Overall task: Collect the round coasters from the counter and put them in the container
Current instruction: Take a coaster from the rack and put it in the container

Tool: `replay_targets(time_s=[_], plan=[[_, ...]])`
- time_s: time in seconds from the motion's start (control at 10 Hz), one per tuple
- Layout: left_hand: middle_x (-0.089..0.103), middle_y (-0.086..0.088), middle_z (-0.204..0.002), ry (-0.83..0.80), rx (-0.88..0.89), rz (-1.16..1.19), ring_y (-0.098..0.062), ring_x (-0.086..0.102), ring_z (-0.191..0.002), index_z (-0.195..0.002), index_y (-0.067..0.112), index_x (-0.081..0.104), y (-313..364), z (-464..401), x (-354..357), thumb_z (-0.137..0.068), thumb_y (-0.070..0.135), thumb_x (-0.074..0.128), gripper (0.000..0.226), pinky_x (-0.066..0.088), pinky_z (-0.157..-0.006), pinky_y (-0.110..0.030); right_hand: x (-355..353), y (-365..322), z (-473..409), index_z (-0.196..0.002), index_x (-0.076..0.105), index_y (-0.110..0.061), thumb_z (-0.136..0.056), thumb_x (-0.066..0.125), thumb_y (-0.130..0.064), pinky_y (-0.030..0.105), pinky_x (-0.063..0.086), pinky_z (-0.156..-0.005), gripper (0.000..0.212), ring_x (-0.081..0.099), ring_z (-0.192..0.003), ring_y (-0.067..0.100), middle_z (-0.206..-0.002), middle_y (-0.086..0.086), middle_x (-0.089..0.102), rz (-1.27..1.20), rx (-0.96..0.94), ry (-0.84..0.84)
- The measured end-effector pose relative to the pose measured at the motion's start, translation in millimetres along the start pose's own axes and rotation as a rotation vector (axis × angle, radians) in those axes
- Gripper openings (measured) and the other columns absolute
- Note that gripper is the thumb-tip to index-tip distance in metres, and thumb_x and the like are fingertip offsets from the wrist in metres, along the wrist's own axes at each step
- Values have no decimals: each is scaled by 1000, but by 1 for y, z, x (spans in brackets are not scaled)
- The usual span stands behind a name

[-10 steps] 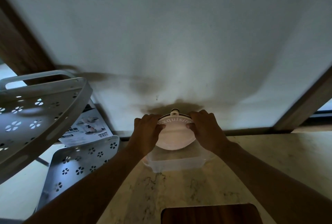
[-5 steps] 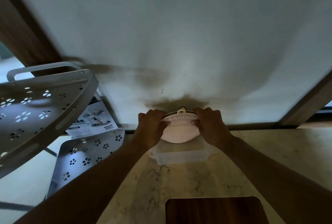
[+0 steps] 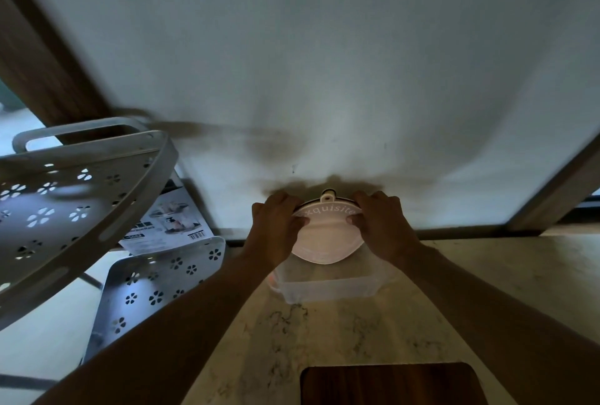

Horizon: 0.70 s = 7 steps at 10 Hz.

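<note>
A stack of pale round coasters [image 3: 328, 239], the top one printed "exquisite" with a small tab at its far edge, is held tilted above a clear plastic container [image 3: 328, 289]. My left hand [image 3: 276, 229] grips the stack's left edge and my right hand [image 3: 383, 226] grips its right edge. The container stands on the marble counter [image 3: 341, 330] close to the white wall. The stack's lower edge dips toward the container's open top. What lies inside the container is hard to make out.
A white perforated metal rack [image 3: 65, 206] with flower cutouts stands at the left, with a second tier [image 3: 156, 287] below and a printed box [image 3: 172, 222] behind. A dark wooden board [image 3: 389, 385] lies at the near counter edge. Wooden frames flank the wall.
The view has shifted slightly; both hands still hold the coaster stack over the container, with its printed top turned a little more into view.
</note>
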<state>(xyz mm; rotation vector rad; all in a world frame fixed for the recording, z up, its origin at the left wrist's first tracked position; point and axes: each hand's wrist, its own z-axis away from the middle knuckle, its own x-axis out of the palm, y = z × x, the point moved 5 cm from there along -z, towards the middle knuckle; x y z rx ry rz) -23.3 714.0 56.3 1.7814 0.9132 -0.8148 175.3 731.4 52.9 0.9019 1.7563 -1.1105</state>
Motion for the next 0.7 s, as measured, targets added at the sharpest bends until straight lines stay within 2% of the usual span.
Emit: replay_targets(time_s=[0.1, 0.2, 0.3, 0.4, 0.7], plan=[[60, -4, -103, 15, -7, -31, -25, 50, -102, -101, 19, 64, -3, -2, 3, -86, 24, 65, 16, 28, -77, -34, 2, -3, 0, -106, 59, -17, -86, 65, -22, 36, 28, -74, 22, 55, -95, 32, -98, 8, 67, 28, -9, 19], [59, -9, -111, 22, -32, -33, -29, 47, -110, -103, 17, 65, -7, -3, 5, -85, 22, 66, 19, 34, -83, -38, 1, -6, 3, -104, 62, -13, -81, 71, -19, 39, 39, -79, 25, 55, -102, 33, -112, 13, 58, 80, -33, 70], [58, -10, -113, 21, -39, -37, -30, 46, -112, -104, 16, 65, -6, -4, 7, -84, 22, 66, 21, 35, -84, -40, -2, -6, 2, -108, 62, -13, -80, 71, -20, 41, 42, -85, 30, 53, -110, 34, -118, 14, 56, 84, -17, 76], [57, -9, -117, 35, -44, -43, -29, 44, -115, -106, 17, 64, -7, -4, 9, -83, 23, 67, 24, 32, -84, -37, -2, -7, -1, -115, 61, -15, -83, 66, -22, 41, 41, -88, 33, 52, -115, 33, -123, 12, 57, 109, -19, 51], [59, -6, -117, 87, -22, -16, -25, 48, -111, -110, 20, 63, -4, -2, 1, -86, 28, 65, 25, 29, -82, -34, -11, -9, 1, -117, 61, -16, -84, 65, -26, 41, 39, -90, 35, 50, -116, 31, -123, 10, 57, 98, -6, 64]])
